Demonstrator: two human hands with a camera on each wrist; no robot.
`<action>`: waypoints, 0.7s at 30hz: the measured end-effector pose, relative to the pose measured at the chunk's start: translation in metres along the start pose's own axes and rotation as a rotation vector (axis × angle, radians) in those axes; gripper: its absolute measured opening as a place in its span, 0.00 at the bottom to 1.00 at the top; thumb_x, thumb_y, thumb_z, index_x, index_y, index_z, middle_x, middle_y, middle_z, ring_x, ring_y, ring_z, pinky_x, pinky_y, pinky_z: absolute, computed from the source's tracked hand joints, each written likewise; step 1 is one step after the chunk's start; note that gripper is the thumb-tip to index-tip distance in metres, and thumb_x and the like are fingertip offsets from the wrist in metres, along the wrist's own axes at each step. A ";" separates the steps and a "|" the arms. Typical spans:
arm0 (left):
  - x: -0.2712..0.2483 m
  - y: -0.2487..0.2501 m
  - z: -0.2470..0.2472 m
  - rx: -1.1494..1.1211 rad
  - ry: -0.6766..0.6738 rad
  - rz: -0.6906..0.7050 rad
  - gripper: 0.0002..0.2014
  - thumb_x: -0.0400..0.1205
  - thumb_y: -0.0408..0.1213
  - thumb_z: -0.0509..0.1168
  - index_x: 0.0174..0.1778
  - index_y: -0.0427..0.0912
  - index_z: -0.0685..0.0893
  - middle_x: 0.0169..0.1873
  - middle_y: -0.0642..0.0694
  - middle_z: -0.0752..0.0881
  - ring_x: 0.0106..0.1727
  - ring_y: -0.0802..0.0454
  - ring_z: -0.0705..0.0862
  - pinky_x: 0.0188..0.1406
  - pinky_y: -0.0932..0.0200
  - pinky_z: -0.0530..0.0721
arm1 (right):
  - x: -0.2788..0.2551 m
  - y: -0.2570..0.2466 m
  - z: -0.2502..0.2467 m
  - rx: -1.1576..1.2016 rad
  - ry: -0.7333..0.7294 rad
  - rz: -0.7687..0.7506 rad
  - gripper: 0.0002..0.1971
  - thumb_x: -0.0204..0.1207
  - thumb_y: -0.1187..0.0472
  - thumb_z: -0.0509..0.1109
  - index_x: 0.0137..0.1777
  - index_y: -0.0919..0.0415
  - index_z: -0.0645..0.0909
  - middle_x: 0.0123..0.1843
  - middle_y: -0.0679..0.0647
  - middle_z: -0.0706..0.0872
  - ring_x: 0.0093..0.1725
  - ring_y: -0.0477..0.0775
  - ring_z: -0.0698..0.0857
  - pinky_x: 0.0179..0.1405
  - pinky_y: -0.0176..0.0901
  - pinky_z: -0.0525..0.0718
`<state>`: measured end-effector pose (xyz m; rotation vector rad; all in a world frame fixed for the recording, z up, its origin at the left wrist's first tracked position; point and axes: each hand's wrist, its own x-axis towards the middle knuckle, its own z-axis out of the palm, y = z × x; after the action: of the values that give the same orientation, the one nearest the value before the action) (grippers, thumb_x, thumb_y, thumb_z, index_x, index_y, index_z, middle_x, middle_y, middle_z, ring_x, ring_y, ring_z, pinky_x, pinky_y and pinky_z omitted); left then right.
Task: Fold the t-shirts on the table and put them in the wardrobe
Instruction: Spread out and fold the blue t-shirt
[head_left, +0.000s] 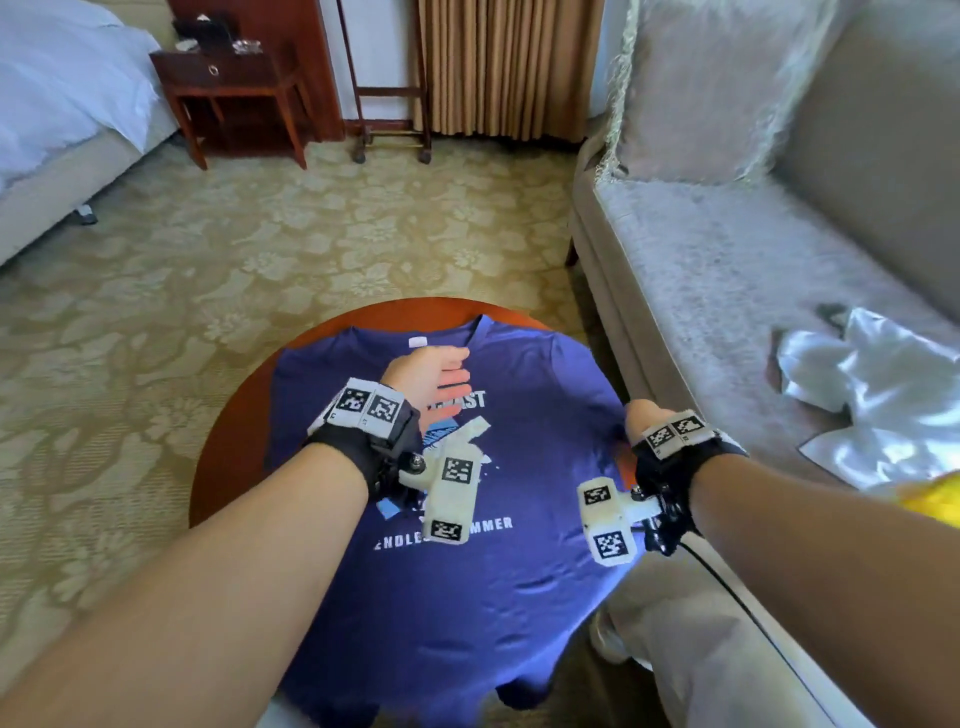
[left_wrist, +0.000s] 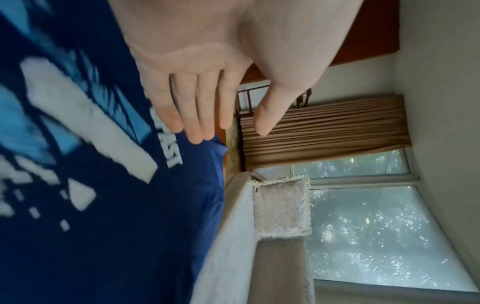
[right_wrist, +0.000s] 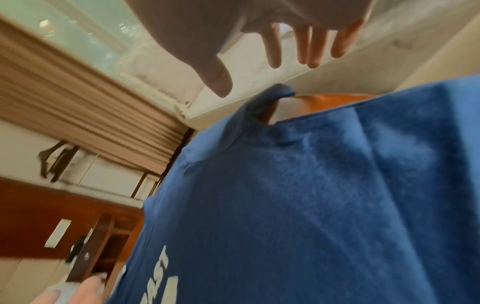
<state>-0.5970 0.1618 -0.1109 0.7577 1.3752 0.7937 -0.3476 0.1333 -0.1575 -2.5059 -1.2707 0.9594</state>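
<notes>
A blue t-shirt (head_left: 441, 597) lies face-up, unfolded, on a small round wooden table (head_left: 228, 457); its hem hangs off the near edge and its right sleeve droops over the right rim.

Left hand (head_left: 428, 376): flat, fingers straight and together, over the chest print just below the collar. Whether it presses the cloth or hovers just above can't be told. It holds nothing.

Right hand (head_left: 644, 418): at the shirt's right edge by the sleeve. The right wrist view shows the fingers (right_wrist: 311, 47) spread and relaxed above the sleeve tip, w/ nothing gripped.

Risks, as judgement: the table is smaller than the shirt, so any fold pulled toward the person could drag the overhanging hem and slide the whole garment to the floor. If the left hand isn't pinning the cloth, the first sleeve fold may shift the body and go crooked. The dangling sleeve may be grabbed unevenly, bunching the fold.

Room, left to right: a bed w/ white linen (head_left: 67, 88), a dark wood nightstand (head_left: 234, 88), a wheeled rack (head_left: 389, 104) in front of tan curtains (head_left: 509, 67), patterned carpet (head_left: 260, 249) underfoot, then a pale sofa (head_left: 727, 270) w/ a fringed cushion (head_left: 701, 88). A crumpled white garment (head_left: 883, 389) lies on the sofa seat, something yellow (head_left: 930, 499) beside it. No wardrobe in view.
</notes>
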 end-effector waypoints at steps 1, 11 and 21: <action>0.004 -0.002 0.011 -0.047 -0.010 0.013 0.05 0.83 0.41 0.66 0.49 0.44 0.83 0.55 0.42 0.86 0.55 0.47 0.86 0.56 0.51 0.81 | 0.005 0.009 0.001 0.075 -0.046 0.011 0.19 0.79 0.57 0.67 0.67 0.62 0.74 0.65 0.69 0.81 0.63 0.60 0.81 0.46 0.40 0.83; 0.045 -0.038 0.084 -0.073 0.020 0.190 0.09 0.81 0.32 0.68 0.55 0.45 0.88 0.53 0.52 0.87 0.59 0.56 0.82 0.62 0.57 0.78 | 0.025 0.029 0.011 0.958 -0.193 0.236 0.18 0.81 0.55 0.60 0.28 0.57 0.74 0.16 0.53 0.77 0.12 0.51 0.75 0.14 0.30 0.70; 0.070 -0.045 0.088 -0.191 0.033 0.195 0.16 0.81 0.34 0.70 0.65 0.46 0.84 0.61 0.52 0.85 0.64 0.58 0.79 0.67 0.63 0.71 | 0.050 0.010 0.002 1.003 -0.197 0.211 0.13 0.85 0.59 0.62 0.41 0.65 0.74 0.12 0.56 0.77 0.08 0.52 0.76 0.06 0.31 0.71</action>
<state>-0.5053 0.1963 -0.1822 0.7380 1.2462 1.0788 -0.3207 0.1659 -0.1868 -1.7675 -0.3498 1.4416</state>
